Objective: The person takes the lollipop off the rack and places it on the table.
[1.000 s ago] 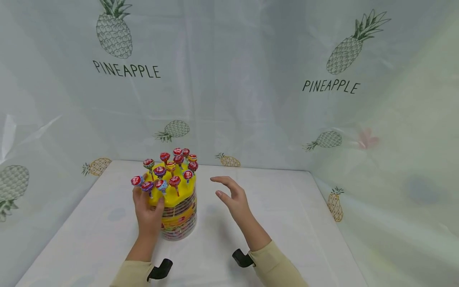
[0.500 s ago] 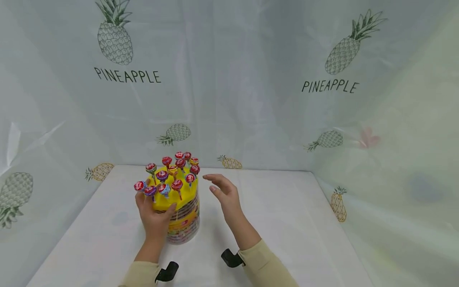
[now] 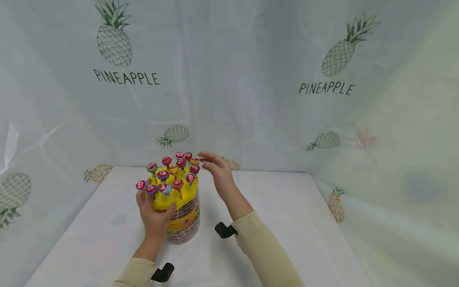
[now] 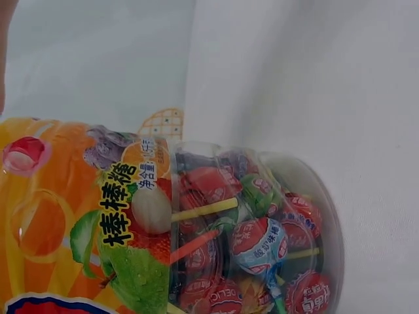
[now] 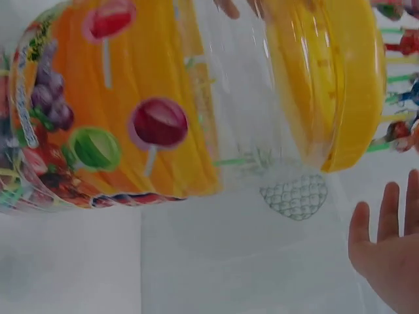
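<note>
A clear plastic jar of lollipops point(image 3: 186, 224) with a yellow lid point(image 3: 183, 197) stands upright on the table, left of centre. Several wrapped lollipops point(image 3: 177, 184) stick up from the lid. My left hand point(image 3: 154, 221) grips the jar near its top from the left, thumb at the front, other fingers partly hidden behind it. Beside the lollipops at the back right is my right hand point(image 3: 223, 177), fingers extended and holding nothing. In the right wrist view that hand point(image 5: 389, 255) is apart from the lid point(image 5: 360, 85). More lollipops point(image 4: 260, 245) show through the jar's base in the left wrist view.
A white table point(image 3: 272, 223) extends to the right of the jar. Behind it and along the sides hangs a pale sheet point(image 3: 236, 99) printed with pineapples. A black camera mount point(image 3: 225, 230) sits at the right wrist, another point(image 3: 163, 272) at the left.
My right hand has moved left and farther back, from right of the jar to beside the rear lollipops. The left hand keeps its grip on the jar, and the view has shifted slightly.
</note>
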`<move>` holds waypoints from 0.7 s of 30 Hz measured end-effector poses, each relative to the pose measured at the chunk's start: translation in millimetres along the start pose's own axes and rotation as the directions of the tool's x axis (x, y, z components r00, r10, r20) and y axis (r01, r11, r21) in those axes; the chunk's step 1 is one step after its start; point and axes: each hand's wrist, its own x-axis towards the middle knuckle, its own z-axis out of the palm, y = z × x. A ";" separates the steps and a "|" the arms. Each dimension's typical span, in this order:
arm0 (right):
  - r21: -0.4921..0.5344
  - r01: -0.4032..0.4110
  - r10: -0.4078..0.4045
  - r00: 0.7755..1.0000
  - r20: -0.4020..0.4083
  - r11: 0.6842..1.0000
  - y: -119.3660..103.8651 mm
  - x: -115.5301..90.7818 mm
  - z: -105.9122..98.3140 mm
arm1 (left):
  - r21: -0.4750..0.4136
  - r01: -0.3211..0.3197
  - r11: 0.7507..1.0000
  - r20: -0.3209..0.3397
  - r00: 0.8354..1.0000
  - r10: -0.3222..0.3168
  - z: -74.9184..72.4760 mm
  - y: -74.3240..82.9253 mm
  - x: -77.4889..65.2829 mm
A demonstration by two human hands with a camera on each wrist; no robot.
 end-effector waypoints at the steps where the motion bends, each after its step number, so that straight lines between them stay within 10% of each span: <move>1: 0.010 -0.019 0.019 1.000 0.014 1.000 0.8 3.9 -1.0 | -0.002 0.001 1.000 0.014 1.000 -0.001 -0.5 -0.6 1.3; 21: -0.021 -0.156 0.157 0.973 0.171 0.988 6.8 32.9 -6.8 | -0.061 -0.006 0.998 0.110 0.994 0.012 -3.7 -9.8 10.4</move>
